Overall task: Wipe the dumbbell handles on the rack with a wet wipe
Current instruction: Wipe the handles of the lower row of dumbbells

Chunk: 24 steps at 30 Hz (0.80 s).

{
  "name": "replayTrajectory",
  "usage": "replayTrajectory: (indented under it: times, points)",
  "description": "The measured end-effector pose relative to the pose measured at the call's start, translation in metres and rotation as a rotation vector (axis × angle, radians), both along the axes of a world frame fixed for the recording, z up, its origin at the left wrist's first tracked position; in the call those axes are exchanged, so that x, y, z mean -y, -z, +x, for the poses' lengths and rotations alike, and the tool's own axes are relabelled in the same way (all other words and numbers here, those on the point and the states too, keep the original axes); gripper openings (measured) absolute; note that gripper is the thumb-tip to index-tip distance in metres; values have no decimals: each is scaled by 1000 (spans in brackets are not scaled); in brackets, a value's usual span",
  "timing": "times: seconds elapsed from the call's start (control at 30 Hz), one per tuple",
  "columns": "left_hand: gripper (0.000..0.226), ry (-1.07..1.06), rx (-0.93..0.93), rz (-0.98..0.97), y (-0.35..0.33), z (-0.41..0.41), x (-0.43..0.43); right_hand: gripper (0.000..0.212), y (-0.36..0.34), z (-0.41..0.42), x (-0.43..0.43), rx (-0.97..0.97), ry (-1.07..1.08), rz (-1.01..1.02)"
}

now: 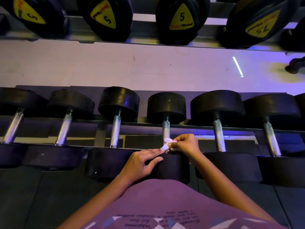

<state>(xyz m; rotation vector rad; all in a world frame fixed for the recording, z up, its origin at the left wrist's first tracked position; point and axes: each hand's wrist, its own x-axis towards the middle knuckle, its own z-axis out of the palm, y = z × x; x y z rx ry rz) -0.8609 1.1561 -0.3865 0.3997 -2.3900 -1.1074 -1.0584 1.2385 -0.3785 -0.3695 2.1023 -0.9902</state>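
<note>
A row of black dumbbells with knurled steel handles lies on the lower rack [206, 126]. My right hand [185, 143] pinches a white wet wipe [166, 144] against the near end of the middle dumbbell's handle [166, 128]. My left hand [142, 162] rests flat on that dumbbell's near head [173, 167], its fingers apart, fingertips close to the wipe. The lowest part of the handle is hidden behind the wipe and my right hand.
Neighbouring handles stand to the left [115, 131] and right [218, 134]. An upper shelf [145, 40] carries dumbbells marked 5 [181, 20] and 7.5 [262, 25]. Dark mat flooring [41, 195] lies below the rack. A pale wall [99, 66] shows between shelves.
</note>
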Motion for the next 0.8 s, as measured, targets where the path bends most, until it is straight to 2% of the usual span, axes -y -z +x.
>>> replayTrajectory:
  times: [0.13,0.3,0.4,0.53,0.63,0.7,0.8]
  points:
    - [30,-8,-1,8,0,0,0,12,5,-17,27,61,250,-159]
    - [32,-10,6,14,-1,0,-1,18,0,-26,45,-54,120,-174]
    - [31,-15,3,25,-1,0,-1,12,-4,-25,32,-38,-1,-127]
    - [30,-25,-15,44,2,0,-1,14,-1,-12,3,10,-156,-27]
    - [30,-23,-24,60,2,-2,0,11,-1,-6,-10,-42,-267,31]
    - [30,-22,-19,77,3,-2,0,10,-6,-7,-7,-29,-244,15]
    - [31,-32,4,118,3,-3,0,9,-11,-14,12,-94,-49,-53]
